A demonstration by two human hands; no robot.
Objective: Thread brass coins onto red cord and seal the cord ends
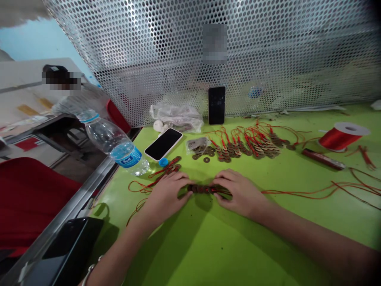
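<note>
A short string of coins (201, 189), dark and overlapping in a row, is stretched level between my two hands just over the green table. My left hand (170, 190) pinches its left end between thumb and fingers. At the other end my right hand (235, 190) grips the coins where the red cord begins. Red cord (285, 192) runs from under my right hand toward the right edge. Beyond my hands lie finished-looking coin strings with red loops (253, 145) and several loose coins (206, 159). More corded coins (168, 169) lie just behind my left hand.
A water bottle (114, 143) stands tilted in view at the left, near a flat phone (163, 143) and a blue cap (163, 162). Another phone (216, 105) leans upright at the perforated metal screen (178, 51). A red cord spool (341, 137) and a dark red lighter-like stick (323, 159) are right.
</note>
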